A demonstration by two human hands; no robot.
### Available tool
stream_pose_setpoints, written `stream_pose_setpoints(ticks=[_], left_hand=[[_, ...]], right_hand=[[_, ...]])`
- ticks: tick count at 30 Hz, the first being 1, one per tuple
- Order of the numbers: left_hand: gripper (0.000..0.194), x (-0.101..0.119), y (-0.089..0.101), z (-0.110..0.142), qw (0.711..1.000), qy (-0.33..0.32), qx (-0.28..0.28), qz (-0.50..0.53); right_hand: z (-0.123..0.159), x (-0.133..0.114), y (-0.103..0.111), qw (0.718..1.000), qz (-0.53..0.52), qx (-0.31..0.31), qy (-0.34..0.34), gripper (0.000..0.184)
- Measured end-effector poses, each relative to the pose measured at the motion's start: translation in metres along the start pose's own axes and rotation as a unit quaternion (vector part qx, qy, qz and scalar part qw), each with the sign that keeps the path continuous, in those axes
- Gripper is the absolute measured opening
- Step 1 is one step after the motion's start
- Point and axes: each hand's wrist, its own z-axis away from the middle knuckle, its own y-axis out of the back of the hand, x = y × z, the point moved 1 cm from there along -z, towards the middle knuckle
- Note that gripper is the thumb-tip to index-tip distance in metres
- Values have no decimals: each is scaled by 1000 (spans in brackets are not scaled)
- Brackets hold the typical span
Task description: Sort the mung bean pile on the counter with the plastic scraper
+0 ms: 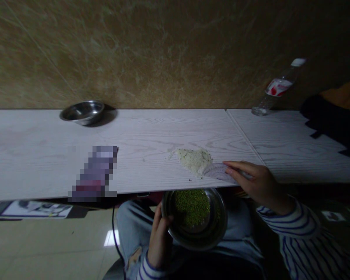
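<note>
My right hand (258, 184) pinches a clear plastic protractor (218, 172), held low over the table beside a small pile of white rice (194, 158). A few green beans are mixed into the pile, mostly along its edges. Below the table's front edge, my left hand (160, 233) grips the left rim of a steel bowl (198, 241), its thumb over the rim. Green mung beans (191, 206) cover much of the bowl's bottom. The bowl is above my lap, tilted so that its inside shows.
An apparently empty steel bowl (83, 113) sits at the back left near the wall. A blurred-out flat object (95, 175) lies at the front left. A clear bottle (275, 89) and dark cloth (335, 120) are at the right. The pale wooden table (142, 136) ends just before my lap.
</note>
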Motion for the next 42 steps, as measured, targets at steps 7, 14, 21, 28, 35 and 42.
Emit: stream_pose_setpoints(ticks=[7, 14, 21, 28, 35, 42], left_hand=[[52, 7, -3, 2, 1000, 7, -7, -9], [53, 5, -4, 2, 1000, 10, 9, 5], [52, 10, -4, 5, 1000, 6, -13, 13], [51, 8, -1, 4, 999, 16, -14, 34], [52, 12, -4, 6, 1000, 2, -14, 5], [54, 14, -6, 7, 1000, 7, -6, -3]], right_hand=[[6, -3, 0, 1000, -2, -8, 2, 22], [9, -7, 0, 1000, -7, -22, -8, 21], [7, 1, -6, 1000, -6, -5, -15, 22], [7, -4, -14, 999, -28, -18, -10, 22], [11, -11, -21, 999, -49, -15, -4, 22], [6, -20, -32, 998, -59, -15, -1, 24]])
